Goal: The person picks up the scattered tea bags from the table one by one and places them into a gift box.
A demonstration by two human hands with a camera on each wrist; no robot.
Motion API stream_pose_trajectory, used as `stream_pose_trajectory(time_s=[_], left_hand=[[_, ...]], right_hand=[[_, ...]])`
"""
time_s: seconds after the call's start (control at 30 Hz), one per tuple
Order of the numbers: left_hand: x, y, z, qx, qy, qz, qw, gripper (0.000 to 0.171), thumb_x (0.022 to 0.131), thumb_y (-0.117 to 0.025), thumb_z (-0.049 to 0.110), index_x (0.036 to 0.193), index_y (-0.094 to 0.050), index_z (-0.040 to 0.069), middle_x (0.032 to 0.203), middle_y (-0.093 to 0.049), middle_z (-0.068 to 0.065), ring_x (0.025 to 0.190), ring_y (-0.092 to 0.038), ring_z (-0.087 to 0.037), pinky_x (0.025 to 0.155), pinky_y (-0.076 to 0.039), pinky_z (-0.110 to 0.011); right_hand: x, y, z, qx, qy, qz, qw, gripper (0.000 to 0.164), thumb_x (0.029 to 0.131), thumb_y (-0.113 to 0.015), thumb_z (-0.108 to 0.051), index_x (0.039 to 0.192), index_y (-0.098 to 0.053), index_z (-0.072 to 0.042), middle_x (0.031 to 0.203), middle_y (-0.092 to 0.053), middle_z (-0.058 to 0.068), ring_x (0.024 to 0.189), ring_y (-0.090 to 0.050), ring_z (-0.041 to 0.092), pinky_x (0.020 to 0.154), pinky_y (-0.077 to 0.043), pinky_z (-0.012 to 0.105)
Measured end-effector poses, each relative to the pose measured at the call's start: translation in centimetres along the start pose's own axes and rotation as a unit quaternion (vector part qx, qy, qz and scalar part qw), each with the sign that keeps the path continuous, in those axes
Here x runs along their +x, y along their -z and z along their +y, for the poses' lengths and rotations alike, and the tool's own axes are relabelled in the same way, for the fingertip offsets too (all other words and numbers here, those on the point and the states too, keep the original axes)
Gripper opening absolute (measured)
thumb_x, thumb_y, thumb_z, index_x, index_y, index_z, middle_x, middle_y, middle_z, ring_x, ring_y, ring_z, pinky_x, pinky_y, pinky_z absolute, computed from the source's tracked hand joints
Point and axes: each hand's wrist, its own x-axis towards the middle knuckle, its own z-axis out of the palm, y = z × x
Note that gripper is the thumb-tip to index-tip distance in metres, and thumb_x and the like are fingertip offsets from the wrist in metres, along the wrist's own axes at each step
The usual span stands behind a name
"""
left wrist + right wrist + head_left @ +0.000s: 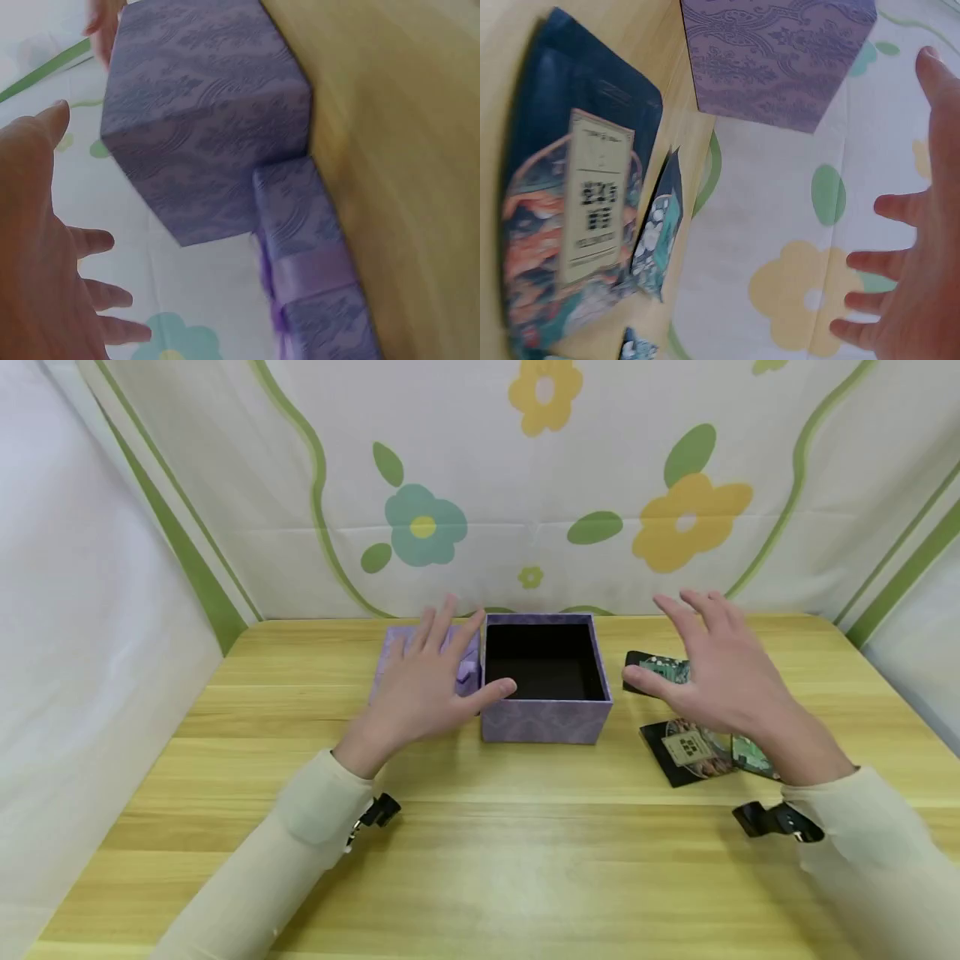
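Observation:
A purple patterned box point(546, 722) with a black inside stands uncovered on the table. Against its left side lies the matching lid point(322, 300) with a purple ribbon, partly covered in the head view by my left hand point(423, 689). That hand hovers above the lid with fingers spread, its thumb near the box's front left corner. To the right, my right hand point(723, 668) is held in the air, fingers apart, over several printed packets. One dark packet point(585, 195) with a cream label lies nearest me; a smaller green and black packet point(658, 232) is farther back. Neither hand holds anything.
The light wooden table point(525, 877) reaches back to a white cloth point(487, 460) printed with flowers and green lines. More white cloth hangs at both sides. A third packet point(753, 758) lies partly beneath my right wrist in the head view.

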Motion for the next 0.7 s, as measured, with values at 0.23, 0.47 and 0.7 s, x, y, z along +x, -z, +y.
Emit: stream_pose_trajectory(time_s=[0.23, 0.47, 0.7], left_hand=[[0.3, -1.6, 0.8, -0.097, 0.000, -0.019, 0.9951, 0.104, 0.094, -0.048, 0.085, 0.173, -0.003, 0.035, 0.180, 0.007, 0.011, 0.167, -0.017, -0.029, 0.132, -0.015, -0.065], [0.9, -2.7, 1.5, -0.122, 0.002, -0.039, 0.9918, 0.108, 0.094, -0.043, 0.087, 0.173, 0.002, 0.029, 0.179, 0.008, 0.014, 0.167, -0.017, -0.029, 0.133, -0.012, -0.065], [1.3, -3.5, 1.5, -0.131, -0.003, -0.051, 0.9901, 0.110, 0.094, -0.040, 0.088, 0.172, 0.005, 0.027, 0.180, 0.009, 0.010, 0.168, -0.011, -0.020, 0.132, -0.011, -0.066]], right_hand=[[-2.5, 0.1, 2.1, 0.147, 0.013, 0.056, 0.987, 0.077, 0.099, -0.074, -0.036, 0.165, -0.039, -0.015, 0.165, -0.039, 0.023, 0.152, -0.031, 0.051, 0.117, -0.023, 0.078], [-5.0, -0.5, 4.1, 0.168, 0.003, 0.061, 0.984, 0.072, 0.099, -0.077, -0.027, 0.163, -0.045, -0.022, 0.158, -0.051, 0.016, 0.146, -0.044, 0.024, 0.122, -0.031, 0.024], [-6.0, -1.2, 5.2, 0.184, 0.005, 0.063, 0.981, 0.065, 0.099, -0.077, -0.021, 0.158, -0.051, -0.027, 0.146, -0.057, 0.003, 0.125, -0.040, -0.019, 0.097, -0.028, -0.004]])
